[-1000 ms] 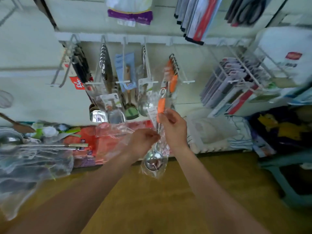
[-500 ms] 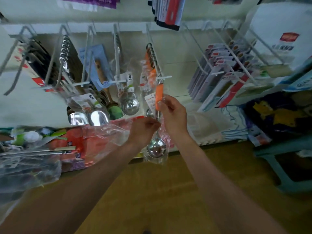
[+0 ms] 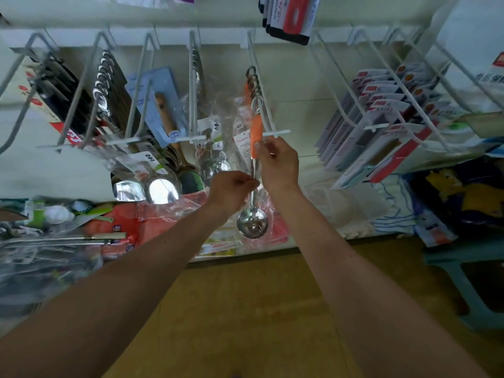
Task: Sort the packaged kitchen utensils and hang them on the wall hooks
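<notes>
Ladle (image 3: 256, 130) has moved up onto the center-frame hook (image 3: 275, 132), left hand (image 3: 229, 190) and right hand (image 3: 279, 165) pinching it; next I'd slide it back and let go.

we see the ladle (image 3: 252, 219) hanging on the middle hook (image 3: 263, 105), our hands (image 3: 279, 162) before it, spoons (image 3: 161, 189) left, carded packs (image 3: 381, 126) right.

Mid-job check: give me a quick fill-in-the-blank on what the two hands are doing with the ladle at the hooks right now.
1. The right hand grips the ladle by its ____ handle.
2. The left hand pinches the ladle ____ the right hand, at the metal shaft.
3. The ladle hangs with its bowl pointing ____, toward the floor.
Missing words: orange; below; down.
</notes>
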`<state>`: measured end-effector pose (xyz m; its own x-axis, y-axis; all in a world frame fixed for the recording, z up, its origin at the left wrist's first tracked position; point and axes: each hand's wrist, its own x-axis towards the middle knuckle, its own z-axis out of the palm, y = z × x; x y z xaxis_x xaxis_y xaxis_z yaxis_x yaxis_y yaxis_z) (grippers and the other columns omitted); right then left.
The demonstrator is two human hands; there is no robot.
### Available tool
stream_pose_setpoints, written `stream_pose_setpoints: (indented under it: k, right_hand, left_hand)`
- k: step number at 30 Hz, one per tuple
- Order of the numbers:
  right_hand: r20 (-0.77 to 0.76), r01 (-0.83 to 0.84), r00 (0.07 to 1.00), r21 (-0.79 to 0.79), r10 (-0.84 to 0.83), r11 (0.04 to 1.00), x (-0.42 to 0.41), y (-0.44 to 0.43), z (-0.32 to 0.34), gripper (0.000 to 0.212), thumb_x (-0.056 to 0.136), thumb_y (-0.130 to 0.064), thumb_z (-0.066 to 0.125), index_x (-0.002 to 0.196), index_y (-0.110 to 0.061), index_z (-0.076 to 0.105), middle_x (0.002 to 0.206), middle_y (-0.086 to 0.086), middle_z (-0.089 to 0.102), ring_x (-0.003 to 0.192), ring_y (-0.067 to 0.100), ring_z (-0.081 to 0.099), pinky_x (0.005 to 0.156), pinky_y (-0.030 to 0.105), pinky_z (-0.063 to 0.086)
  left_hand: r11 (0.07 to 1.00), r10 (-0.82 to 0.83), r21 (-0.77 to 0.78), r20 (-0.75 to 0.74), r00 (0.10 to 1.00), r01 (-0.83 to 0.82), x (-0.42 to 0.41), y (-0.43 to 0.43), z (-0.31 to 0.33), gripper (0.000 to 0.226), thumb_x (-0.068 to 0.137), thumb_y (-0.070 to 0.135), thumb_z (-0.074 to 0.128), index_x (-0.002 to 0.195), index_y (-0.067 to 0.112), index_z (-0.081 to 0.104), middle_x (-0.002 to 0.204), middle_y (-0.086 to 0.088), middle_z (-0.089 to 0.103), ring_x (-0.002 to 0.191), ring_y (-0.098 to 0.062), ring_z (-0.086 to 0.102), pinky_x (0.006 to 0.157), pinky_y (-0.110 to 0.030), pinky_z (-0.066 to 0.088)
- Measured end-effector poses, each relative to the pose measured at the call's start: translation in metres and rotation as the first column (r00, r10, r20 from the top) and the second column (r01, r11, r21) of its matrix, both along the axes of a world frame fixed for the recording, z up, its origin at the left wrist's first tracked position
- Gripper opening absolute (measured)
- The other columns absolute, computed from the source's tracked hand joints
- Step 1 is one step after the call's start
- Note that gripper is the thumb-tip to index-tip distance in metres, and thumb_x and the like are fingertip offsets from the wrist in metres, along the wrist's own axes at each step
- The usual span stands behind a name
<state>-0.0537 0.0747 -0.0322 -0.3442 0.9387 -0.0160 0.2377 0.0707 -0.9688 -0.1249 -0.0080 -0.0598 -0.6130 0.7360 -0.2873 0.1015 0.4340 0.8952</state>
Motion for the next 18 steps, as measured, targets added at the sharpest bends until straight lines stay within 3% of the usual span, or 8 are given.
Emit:
stream_pose_setpoints:
  k: [3,5,8,10,13,15,18]
  right_hand:
    - [0.009,0.003,1.0,0.011,-0.004,1.0,-0.003,0.006,-0.004,0.008,0.093,-0.015,0.064,0.094,-0.007,0.068,0.08,-0.007,0.062,0.069,-0.005,0.055,0.062,0.002,0.039]
    - [0.019,-0.001,1.0,0.011,0.0,1.0,-0.003,0.007,-0.007,0.009,0.093,-0.016,0.065,0.095,-0.008,0.068,0.08,-0.008,0.065,0.071,-0.004,0.058,0.065,0.003,0.041]
    - [-0.007,-0.015,1.0,-0.024,0.015,1.0,-0.001,0.002,-0.015,0.023,0.092,-0.021,0.067,0.111,-0.008,0.068,0.1,-0.002,0.073,0.09,0.007,0.067,0.082,0.016,0.049]
    - [-0.015,-0.006,1.0,-0.058,0.005,0.998,0.003,-0.007,-0.018,0.035,0.092,-0.025,0.068,0.124,-0.013,0.064,0.112,-0.004,0.069,0.097,0.004,0.063,0.083,0.009,0.048]
    - [0.025,0.062,0.998,-0.089,-0.06,0.994,0.008,-0.022,-0.028,0.041,0.094,-0.029,0.065,0.132,-0.021,0.054,0.11,-0.017,0.052,0.09,-0.005,0.052,0.068,-0.002,0.038]
    - [0.058,0.108,0.993,-0.093,-0.103,0.99,0.01,-0.037,-0.037,0.046,0.096,-0.033,0.062,0.138,-0.019,0.049,0.119,-0.014,0.047,0.102,0.001,0.049,0.081,0.006,0.039]
    - [0.121,0.043,0.992,-0.039,-0.038,0.998,0.007,-0.066,-0.053,0.036,0.098,-0.033,0.058,0.129,-0.016,0.057,0.126,-0.002,0.058,0.113,0.013,0.055,0.091,0.025,0.046]
  left_hand:
    - [0.999,0.031,-0.016,0.074,0.997,-0.03,-0.01,0.008,-0.007,0.005,0.081,0.017,0.078,0.077,0.018,0.074,0.064,-0.001,0.067,0.062,-0.019,0.061,0.07,-0.038,0.056]
    - [0.999,0.041,-0.011,0.116,0.992,-0.04,-0.016,0.012,-0.013,0.007,0.078,0.015,0.08,0.078,0.018,0.074,0.071,-0.009,0.069,0.065,-0.019,0.059,0.072,-0.036,0.052]
    - [0.999,0.002,-0.033,0.132,0.991,0.002,-0.022,0.01,-0.021,0.033,0.075,0.018,0.082,0.106,0.012,0.071,0.098,-0.009,0.071,0.089,-0.017,0.065,0.092,-0.034,0.052]
    - [0.999,-0.013,-0.039,0.154,0.988,0.019,-0.023,0.004,-0.025,0.053,0.075,0.023,0.083,0.124,0.012,0.063,0.119,-0.008,0.066,0.107,-0.018,0.063,0.101,-0.036,0.049]
    - [0.996,-0.006,-0.094,0.003,1.0,0.006,-0.026,-0.014,-0.028,0.06,0.084,0.035,0.074,0.137,0.016,0.053,0.135,-0.006,0.057,0.117,-0.019,0.057,0.099,-0.028,0.044]
    - [0.992,-0.008,-0.128,-0.129,0.992,-0.008,-0.03,-0.034,-0.027,0.058,0.09,0.04,0.065,0.141,0.018,0.049,0.139,-0.004,0.055,0.122,-0.019,0.055,0.093,-0.023,0.038]
    - [0.992,0.08,-0.08,-0.201,0.976,-0.097,-0.042,-0.074,-0.028,0.05,0.093,0.039,0.062,0.137,0.017,0.053,0.131,-0.004,0.059,0.12,-0.022,0.056,0.086,-0.018,0.035]
